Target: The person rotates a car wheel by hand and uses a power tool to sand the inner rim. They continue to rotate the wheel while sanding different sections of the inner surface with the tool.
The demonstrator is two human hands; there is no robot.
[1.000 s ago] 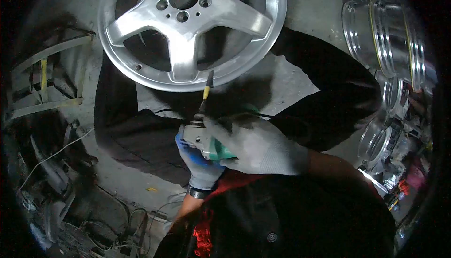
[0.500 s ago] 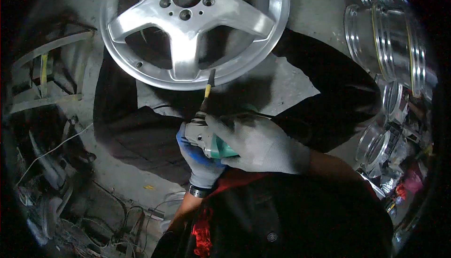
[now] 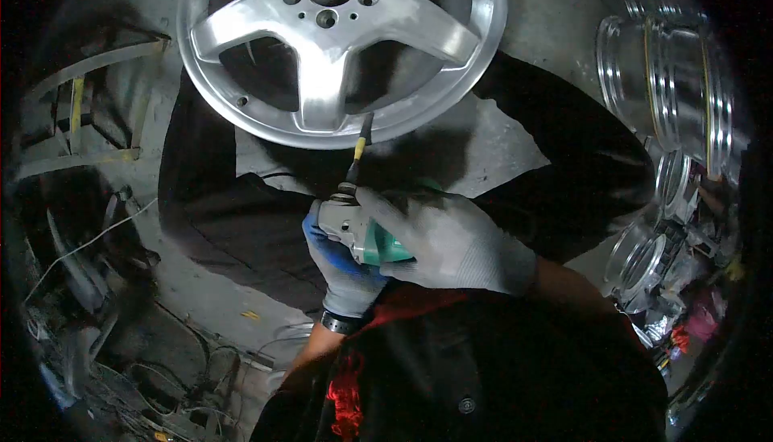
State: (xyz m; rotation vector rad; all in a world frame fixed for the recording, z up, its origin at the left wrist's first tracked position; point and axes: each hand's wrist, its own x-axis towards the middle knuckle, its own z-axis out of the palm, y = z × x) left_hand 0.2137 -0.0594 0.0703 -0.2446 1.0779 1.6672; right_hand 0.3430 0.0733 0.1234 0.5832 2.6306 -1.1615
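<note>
A silver alloy wheel (image 3: 322,80) with broad spokes lies in front of me at the top of the view, its upper edge cut off. Both gloved hands are closed around a green angle grinder (image 3: 385,246) with a grey metal head. My left hand (image 3: 342,269) wraps the head from the left and below. Over the body from the right lies my right hand (image 3: 455,245). A thin shaft with a yellow band (image 3: 359,149) sticks out of the head. Its dark tip meets the wheel's rim, just right of the lower spoke's foot.
My bent legs (image 3: 572,152) lie either side of the wheel. Several shiny wheel rims (image 3: 672,88) stand along the right, with scraps and wrappings (image 3: 684,297) below them. A metal frame (image 3: 76,116) stands at the left, above cables (image 3: 153,382) and clutter on the concrete floor.
The view has shifted slightly, so the wheel appears a little further right. Both hands keep their hold on the grinder, and its tip stays at nearly the same spot on the rim.
</note>
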